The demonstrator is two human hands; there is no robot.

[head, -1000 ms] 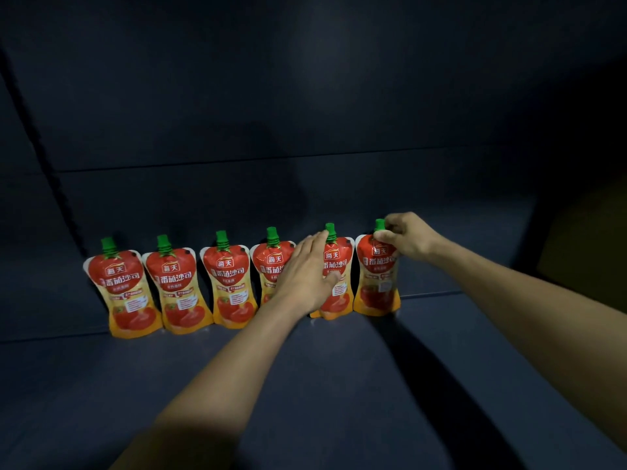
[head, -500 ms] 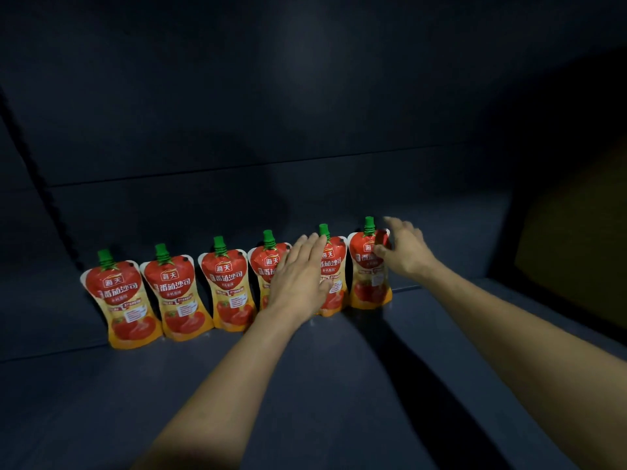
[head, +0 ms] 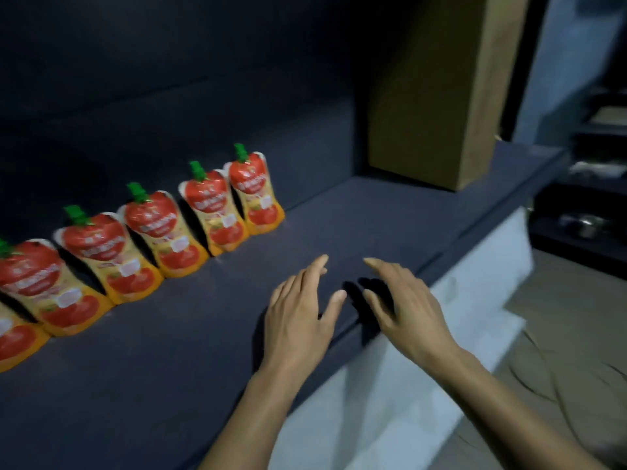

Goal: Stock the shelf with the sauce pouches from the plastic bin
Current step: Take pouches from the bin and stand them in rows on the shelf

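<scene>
Several red and yellow sauce pouches with green caps stand upright in a row along the back of the dark shelf. The rightmost pouch ends the row, with another pouch just left of it. My left hand hovers over the shelf's front part, fingers spread, holding nothing. My right hand hangs beside it over the shelf's front edge, also empty with fingers apart. Both hands are well clear of the pouches. The plastic bin is out of view.
A tall brown cardboard box stands on the shelf to the right of the row. The shelf's pale front face drops to a brownish floor. Dark shelving with metal items lies at far right.
Both hands let go of the rightmost pouches and drew back toward the shelf's front edge. My view swung right, so the row now sits at the left.
</scene>
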